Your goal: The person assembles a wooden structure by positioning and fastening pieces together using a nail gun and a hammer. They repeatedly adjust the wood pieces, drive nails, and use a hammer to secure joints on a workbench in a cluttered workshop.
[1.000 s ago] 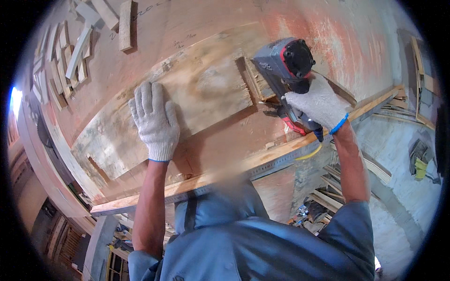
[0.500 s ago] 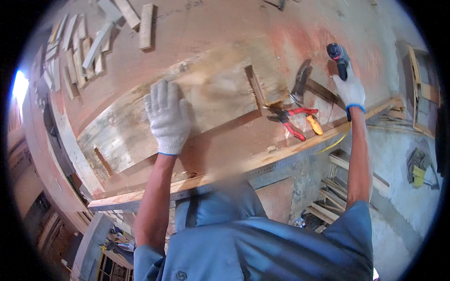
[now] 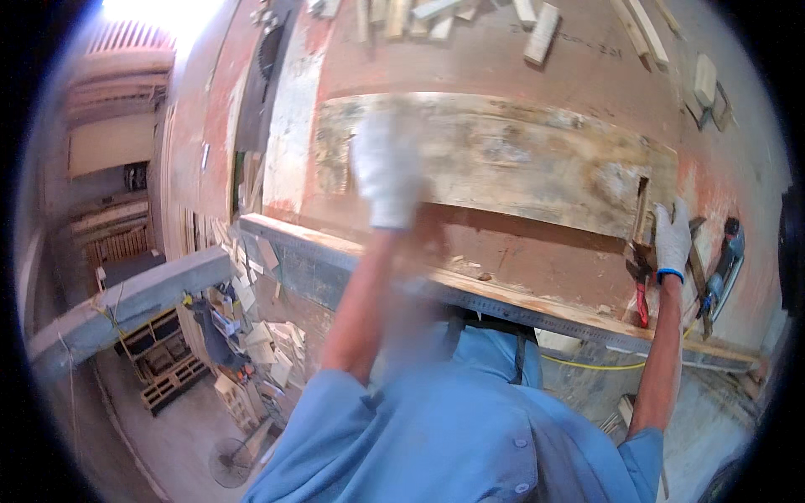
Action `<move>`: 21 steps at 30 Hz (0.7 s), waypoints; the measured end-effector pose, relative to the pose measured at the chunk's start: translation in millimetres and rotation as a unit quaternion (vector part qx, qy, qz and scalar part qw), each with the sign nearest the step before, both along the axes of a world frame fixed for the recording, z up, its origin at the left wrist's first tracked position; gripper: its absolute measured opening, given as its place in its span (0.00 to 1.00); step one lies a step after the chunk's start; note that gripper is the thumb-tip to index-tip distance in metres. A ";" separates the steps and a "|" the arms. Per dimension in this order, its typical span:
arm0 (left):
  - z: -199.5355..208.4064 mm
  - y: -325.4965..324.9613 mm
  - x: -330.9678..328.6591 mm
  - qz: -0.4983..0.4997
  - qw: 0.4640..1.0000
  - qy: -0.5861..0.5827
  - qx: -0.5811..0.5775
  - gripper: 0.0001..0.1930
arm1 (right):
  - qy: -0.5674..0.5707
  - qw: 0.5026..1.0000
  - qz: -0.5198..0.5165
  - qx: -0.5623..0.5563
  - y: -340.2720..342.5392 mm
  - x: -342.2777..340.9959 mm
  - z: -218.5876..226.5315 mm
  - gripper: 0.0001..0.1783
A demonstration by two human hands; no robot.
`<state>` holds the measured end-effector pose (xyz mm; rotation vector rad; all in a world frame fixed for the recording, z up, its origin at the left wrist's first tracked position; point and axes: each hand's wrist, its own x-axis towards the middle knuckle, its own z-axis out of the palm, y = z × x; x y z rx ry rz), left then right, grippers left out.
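Observation:
A wide, weathered wooden board (image 3: pixel 503 159) lies flat on the worktable, with a narrow slot cut near its right end. My left hand (image 3: pixel 387 172), in a white knit glove, is over the board's left end; motion blur hides its fingers. My gloved right hand (image 3: pixel 672 241) is at the board's right end beside the slot, fingers apart, and holds no tool. Just right of it, a cordless drill (image 3: pixel 729 243) lies on the table. Red-handled pliers (image 3: pixel 641 303) lie partly hidden next to my right hand.
A long wooden strip and metal rule (image 3: pixel 495 306) run along the table's near edge. Wood offcuts (image 3: pixel 542 33) lie at the far side. A round saw blade (image 3: pixel 269 52) stands in a slot at left. A yellow cord (image 3: pixel 595 365) hangs below the edge.
The drill has left my right hand and lies on the table. My right hand has come to the board's right end. My left hand has shifted toward its left end. The view has turned left.

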<state>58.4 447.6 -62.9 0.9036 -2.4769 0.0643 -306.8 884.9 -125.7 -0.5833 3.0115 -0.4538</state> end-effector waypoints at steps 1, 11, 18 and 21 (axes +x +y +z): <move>-5.3 -31.5 40.1 0.118 0.992 -0.008 0.047 0.25 | 0.039 0.998 0.007 -0.050 3.2 -6.5 -15.0 0.28; 25.9 -97.5 153.1 0.245 0.876 0.097 0.404 0.24 | -0.187 0.961 -0.021 -0.204 -1.9 -19.9 40.7 0.21; 92.2 -168.1 160.4 0.206 0.773 0.323 0.506 0.24 | -0.288 0.917 -0.152 -0.229 -14.6 -30.3 145.3 0.31; 95.7 -186.2 150.0 0.187 0.735 0.362 0.542 0.23 | -0.269 0.910 -0.154 -0.274 -22.6 -44.0 142.8 0.32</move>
